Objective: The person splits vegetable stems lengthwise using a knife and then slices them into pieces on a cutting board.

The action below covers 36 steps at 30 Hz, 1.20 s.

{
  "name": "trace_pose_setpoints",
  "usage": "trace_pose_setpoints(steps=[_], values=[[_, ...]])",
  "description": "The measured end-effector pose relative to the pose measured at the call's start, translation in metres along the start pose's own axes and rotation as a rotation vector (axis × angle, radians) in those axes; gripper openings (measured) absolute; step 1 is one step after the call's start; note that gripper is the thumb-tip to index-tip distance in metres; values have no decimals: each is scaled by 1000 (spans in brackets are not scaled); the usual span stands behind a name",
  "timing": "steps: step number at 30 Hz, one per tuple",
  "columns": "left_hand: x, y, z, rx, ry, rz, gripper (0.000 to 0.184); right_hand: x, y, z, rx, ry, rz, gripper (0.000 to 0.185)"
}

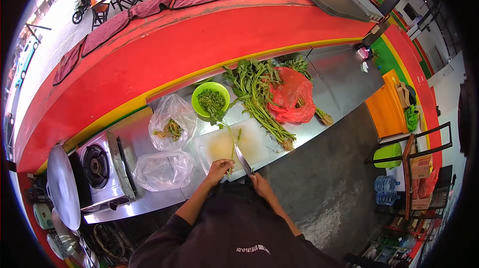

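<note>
My left hand (219, 169) is closed around the lower end of a long green leafy stem (231, 141), whose leaves reach toward the bowl. In my right hand (260, 185) is a kitchen knife (243, 159), its blade slanting up and left beside the stem. Both are over a white cutting board (257, 143) with yellowish stains and a short cut piece of stem. Beyond the board stands a lime-green bowl (196, 104) of chopped greens (211, 101). A bunch of leafy greens (254, 86) lies to the right of the bowl, roots toward me.
A red plastic bag (294, 101) lies over more greens. Left of the board are a clear bag with root trimmings (172, 129) and another clear plastic bag (164, 170). A gas stove (102, 168) stands at the left end; a red wall (199, 33) runs behind the steel counter.
</note>
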<state>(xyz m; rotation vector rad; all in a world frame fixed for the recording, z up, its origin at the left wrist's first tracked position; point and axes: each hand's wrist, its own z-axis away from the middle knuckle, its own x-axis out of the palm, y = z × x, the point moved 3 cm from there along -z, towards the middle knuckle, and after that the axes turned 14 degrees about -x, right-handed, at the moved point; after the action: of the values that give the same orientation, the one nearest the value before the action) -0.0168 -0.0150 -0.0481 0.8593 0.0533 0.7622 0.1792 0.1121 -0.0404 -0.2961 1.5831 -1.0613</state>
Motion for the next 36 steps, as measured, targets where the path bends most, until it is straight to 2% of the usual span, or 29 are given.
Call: trace_pose_setpoints(steps=[1, 3, 4, 6, 7, 9, 12, 16, 19, 20, 21, 22, 23, 25, 27, 36], values=[[0, -2, -3, 1, 1, 0, 26, 1, 7, -3, -1, 0, 0, 35], [-3, -10, -9, -66, 45, 8, 25, 6, 21, -7, 61, -95, -435, 40], [-4, -13, -12, -65, 47, 8, 25, -7, 10, -10, 59, -97, -435, 40], [-8, -17, -16, -79, 121, -62, 24, -30, -9, -12, 425, -297, -658, 43], [-9, -17, -16, -78, 122, -62, 24, -38, -11, -14, 424, -297, -658, 43], [-10, -18, -17, -95, 129, -130, 26, -45, -17, -13, 588, -385, -852, 44], [-9, -20, -18, -8, 144, -170, 26, -58, -31, -16, 648, -473, -919, 45], [-8, -19, -18, 12, 153, -188, 24, -54, -31, -15, 676, -464, -928, 45], [-7, -17, -18, 28, 142, -243, 24, -21, -2, -7, 634, -417, -793, 45], [-7, -17, -19, 27, 148, -254, 24, 1, 24, -8, 216, -222, -528, 45], [-6, -15, -18, 27, 154, -265, 24, 1, 11, -13, -192, -25, -248, 45], [-6, -12, -17, 27, 149, -271, 24, 6, 12, -6, -64, -57, -67, 41], [-6, -12, -16, -5, 132, -204, 24, 11, 9, 0, -59, -51, -67, 41], [-4, -7, -11, -35, 111, -140, 24, 8, -5, 1, 64, -46, 179, 36], [-2, -3, -6, -53, 69, -30, 23, 5, -11, -2, 82, -46, 187, 34], [-3, 15, 8, -2, 139, 35, 24, 7, -7, -3, 115, -71, 90, 37]])
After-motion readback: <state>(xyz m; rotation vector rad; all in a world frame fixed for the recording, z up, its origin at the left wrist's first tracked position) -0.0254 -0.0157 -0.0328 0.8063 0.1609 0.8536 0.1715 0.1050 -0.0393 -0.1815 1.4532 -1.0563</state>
